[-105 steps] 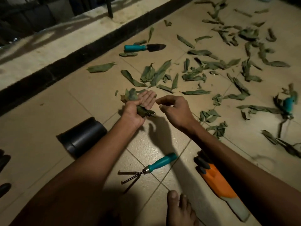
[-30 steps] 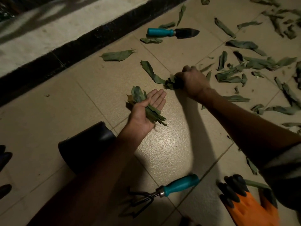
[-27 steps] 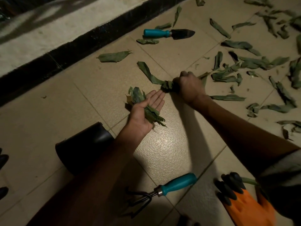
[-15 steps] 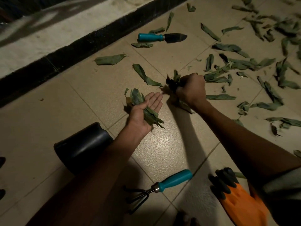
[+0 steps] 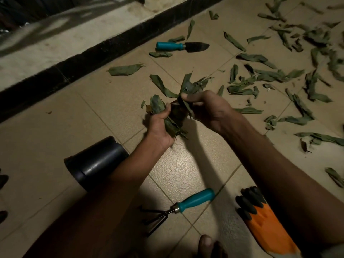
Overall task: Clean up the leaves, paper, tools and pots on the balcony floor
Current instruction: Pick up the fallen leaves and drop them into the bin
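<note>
At frame centre the left hand [image 5: 160,127] had its fingers clamped on a bunch of leaves [image 5: 172,125], while the right hand [image 5: 208,108], just beside it, pinched a second bunch [image 5: 188,84] that touched the first. More loose leaves [image 5: 260,77] lay scattered over the floor [image 5: 104,108] across the upper right, with a trowel [image 5: 182,46] at upper centre. A black pot [image 5: 95,162] lay on its side at lower left, a hand rake [image 5: 178,207] at lower centre, and an orange glove [image 5: 268,224] at lower right.
</note>
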